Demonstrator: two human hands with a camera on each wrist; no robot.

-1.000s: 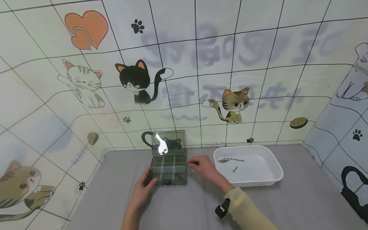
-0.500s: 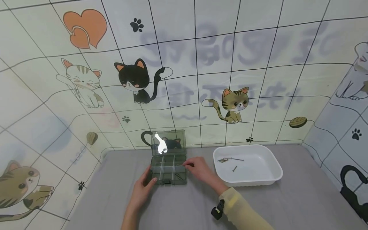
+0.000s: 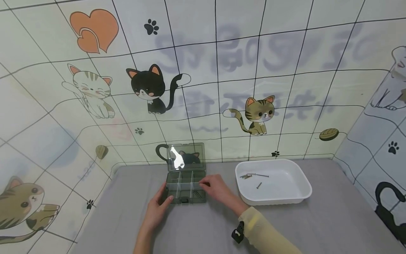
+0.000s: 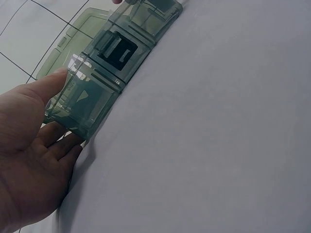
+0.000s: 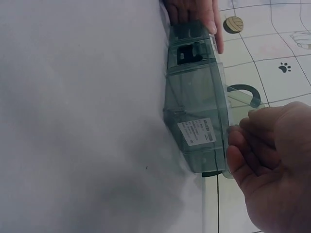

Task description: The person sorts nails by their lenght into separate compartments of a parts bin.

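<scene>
A translucent grey-green compartment box (image 3: 185, 201) stands on the grey cloth with its lid (image 3: 186, 157) raised at the back. My left hand (image 3: 156, 209) grips its left side, the thumb on the front edge and the fingers along the outer wall, as the left wrist view shows (image 4: 34, 145). Several thin screws (image 3: 197, 194) lie in the front right compartment. Over the box's right side, my right hand (image 3: 219, 188) has thumb and fingers pinched together on a thin screw, mostly hidden by the fingertips. In the right wrist view those fingers (image 5: 252, 160) are beside the box wall.
To the right, a white plastic tray (image 3: 285, 190) holds several brass-coloured screws (image 3: 247, 176), with a single screw (image 3: 259, 185) apart from them. A cloth wall (image 3: 203, 141) printed with cats stands close behind the box.
My right hand has moved left and slightly down, from the box's right edge to over its right compartments, carrying the screw. The left hand stays on the box.
</scene>
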